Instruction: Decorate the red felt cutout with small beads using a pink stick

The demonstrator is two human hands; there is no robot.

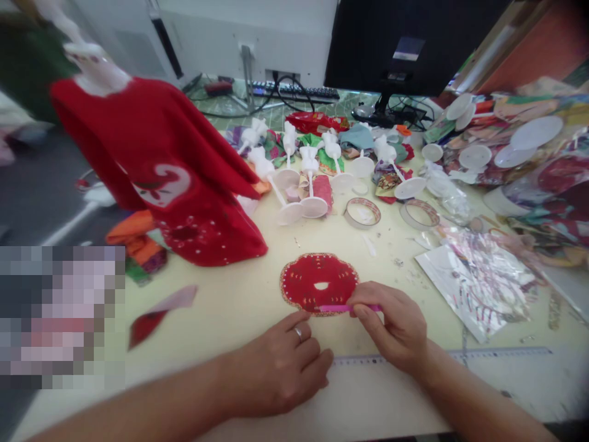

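A red cloth piece (299, 285) with a scalloped gold-coloured edge and a small pale cut-out in its middle lies flat on the table. My right hand (396, 325) is closed in a pinch on a slim pink pen-like tool (335, 308), whose left end is over the cloth's front edge. What kind of tool it is, I cannot tell. My left hand (285, 362), with a ring on one finger, rests at the cloth's front left edge. Its index finger reaches to that edge and the other fingers are loosely bent, while the thumb is hidden.
A red garment (184, 184) hangs on a stand at the left. Several small white mannequins (309, 161) stand behind the cloth, near tape rolls (362, 213). A ruler (501, 352) lies in front, a clear bag (488, 288) at right, and a monitor (396, 49) behind.
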